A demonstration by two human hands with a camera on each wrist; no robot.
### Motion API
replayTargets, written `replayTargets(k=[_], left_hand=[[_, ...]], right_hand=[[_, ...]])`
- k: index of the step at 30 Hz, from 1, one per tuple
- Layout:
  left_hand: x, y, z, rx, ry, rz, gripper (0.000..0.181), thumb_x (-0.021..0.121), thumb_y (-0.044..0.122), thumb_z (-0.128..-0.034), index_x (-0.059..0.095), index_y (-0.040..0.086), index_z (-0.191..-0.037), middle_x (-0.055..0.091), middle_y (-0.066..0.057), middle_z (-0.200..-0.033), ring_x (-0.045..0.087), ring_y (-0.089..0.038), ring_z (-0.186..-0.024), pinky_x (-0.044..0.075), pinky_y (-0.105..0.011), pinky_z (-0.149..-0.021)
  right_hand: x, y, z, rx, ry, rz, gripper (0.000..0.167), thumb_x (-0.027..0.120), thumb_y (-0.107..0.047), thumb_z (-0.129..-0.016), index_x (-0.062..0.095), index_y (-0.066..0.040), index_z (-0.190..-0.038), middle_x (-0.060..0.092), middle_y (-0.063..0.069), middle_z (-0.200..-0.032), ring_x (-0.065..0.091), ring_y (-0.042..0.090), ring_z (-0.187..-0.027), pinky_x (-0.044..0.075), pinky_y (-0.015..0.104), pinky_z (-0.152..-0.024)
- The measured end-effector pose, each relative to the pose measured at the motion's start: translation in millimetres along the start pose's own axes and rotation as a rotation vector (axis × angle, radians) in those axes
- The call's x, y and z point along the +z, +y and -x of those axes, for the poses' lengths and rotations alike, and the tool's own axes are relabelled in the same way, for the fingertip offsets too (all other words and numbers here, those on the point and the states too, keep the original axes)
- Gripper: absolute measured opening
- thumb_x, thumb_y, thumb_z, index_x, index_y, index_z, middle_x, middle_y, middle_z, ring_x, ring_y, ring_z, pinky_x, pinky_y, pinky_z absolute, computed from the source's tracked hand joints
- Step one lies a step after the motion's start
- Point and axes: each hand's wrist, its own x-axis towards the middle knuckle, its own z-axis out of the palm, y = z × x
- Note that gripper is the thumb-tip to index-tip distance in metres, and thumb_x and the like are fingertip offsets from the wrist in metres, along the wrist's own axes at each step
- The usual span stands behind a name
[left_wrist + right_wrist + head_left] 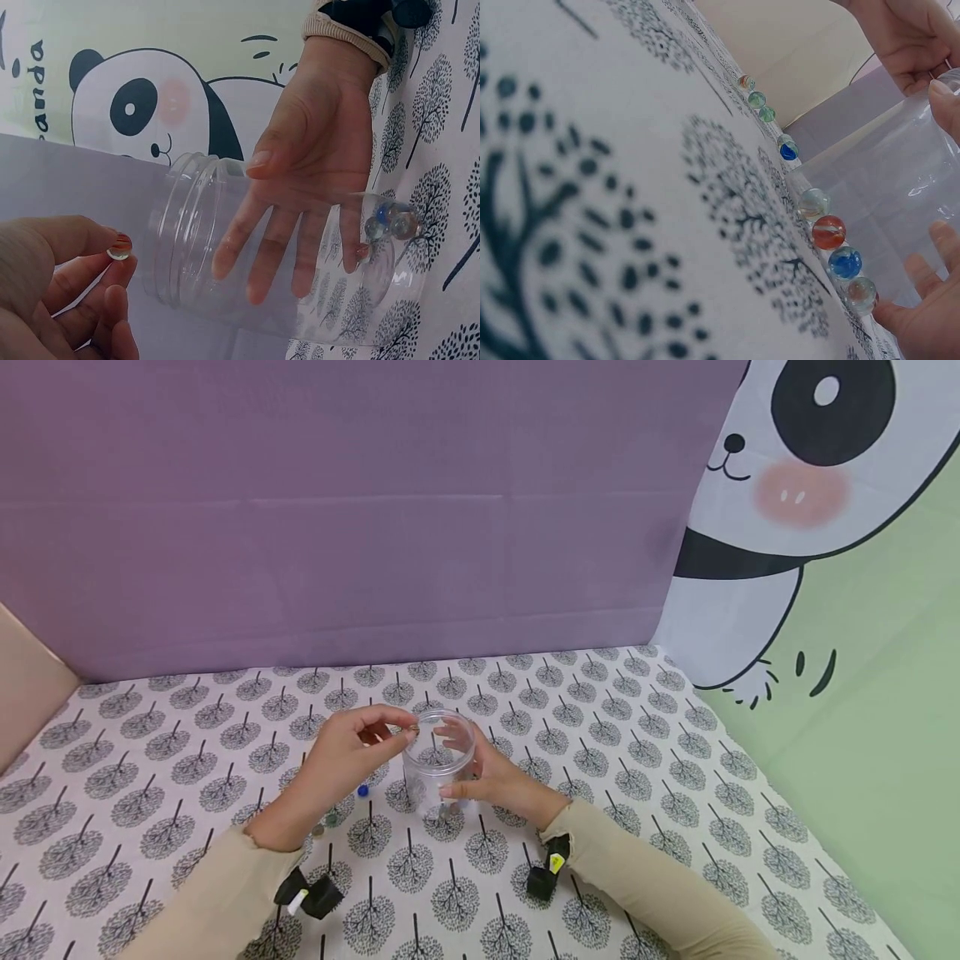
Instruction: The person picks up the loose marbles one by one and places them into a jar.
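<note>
A clear jar [429, 787] with a threaded rim stands upright on the cloth. My right hand [504, 783] holds it from the right, thumb on the near side and fingers spread round the far side. Beside the rim, my left hand [351, 748] pinches a small glass marble [118, 247] between thumb and fingertips. At the jar's bottom lie several marbles; the right wrist view shows a red one [829, 232] and a blue one [845, 262] among clearer ones.
Left of the jar, loose marbles lie on the tree-patterned cloth [408, 868]: a blue one [363, 791], green ones [757, 100] and an orange-streaked one [746, 82]. A purple backdrop [360, 577] rises behind, with a panda-printed wall [847, 693] at right.
</note>
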Motion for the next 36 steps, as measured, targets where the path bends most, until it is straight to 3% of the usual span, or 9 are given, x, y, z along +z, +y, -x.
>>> replayTargets(k=[10, 17, 26, 36], left_hand=[[3.3, -3.3, -3.5, -0.016, 0.000, 0.007, 0.021, 0.069, 0.022, -0.0864, 0.070, 0.013, -0.105, 0.066, -0.008, -0.086, 0.055, -0.018, -0.072, 0.045, -0.025, -0.056], [5.1, -7.4, -4.7, -0.011, -0.004, 0.016, 0.019, 0.067, 0.021, -0.0875, 0.070, 0.013, -0.104, 0.066, -0.005, -0.086, 0.054, -0.019, -0.072, 0.044, -0.026, -0.056], [6.9, -9.9, -5.4, -0.018, -0.002, 0.047, 0.020, 0.068, 0.020, -0.0870, 0.070, 0.013, -0.105, 0.066, -0.006, -0.092, 0.054, -0.018, -0.073, 0.045, -0.025, -0.057], [2.6, -13.0, -1.1, -0.025, 0.034, 0.015, 0.017, 0.068, 0.019, -0.0866, 0.070, 0.013, -0.102, 0.067, -0.004, -0.091, 0.057, -0.023, -0.078, 0.047, -0.027, -0.059]], right_hand=[[0.3, -1.5, -0.2, 0.006, 0.012, -0.023, 0.093, 0.077, -0.026, -0.077, 0.017, -0.032, -0.147, 0.027, -0.003, -0.151, 0.025, 0.025, -0.139, 0.028, 0.046, -0.109], [0.5, -0.8, 0.1, 0.026, 0.018, -0.031, 0.092, 0.078, -0.022, -0.077, 0.018, -0.035, -0.146, 0.028, -0.005, -0.151, 0.028, 0.028, -0.138, 0.032, 0.046, -0.106], [-0.3, 2.3, -0.3, 0.001, 0.002, -0.020, 0.093, 0.077, -0.027, -0.077, 0.016, -0.034, -0.147, 0.027, -0.002, -0.151, 0.027, 0.027, -0.138, 0.035, 0.044, -0.104], [-1.2, 2.3, -1.0, 0.003, 0.008, -0.021, 0.095, 0.079, -0.035, -0.075, 0.017, -0.036, -0.146, 0.027, -0.003, -0.152, 0.025, 0.023, -0.139, 0.028, 0.046, -0.109]])
